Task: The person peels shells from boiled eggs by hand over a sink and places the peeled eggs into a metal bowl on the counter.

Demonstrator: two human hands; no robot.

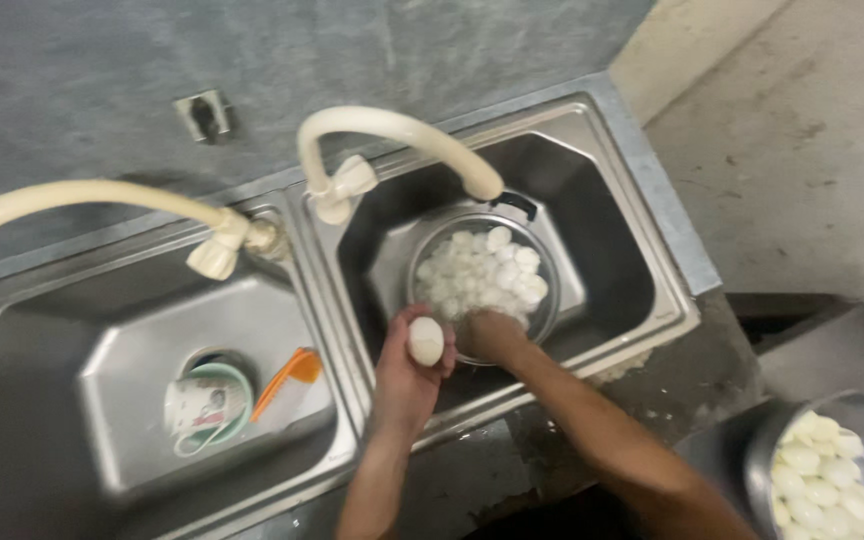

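Observation:
My left hand (402,375) holds a white peeled egg (426,341) over the front edge of the right sink basin (612,250). My right hand (492,335) reaches into a round metal bowl (549,310) that sits in that basin and holds several peeled eggs (482,270) in water. Its fingers are partly hidden at the bowl's rim, so I cannot see if it grips anything. A cream tap spout (402,130) curves over the bowl.
The left sink basin (132,350) holds a patterned cup (197,405) in a small green bowl and an orange brush (287,380). A second cream tap (102,200) reaches over it. Another metal bowl of peeled eggs (822,470) stands at the lower right.

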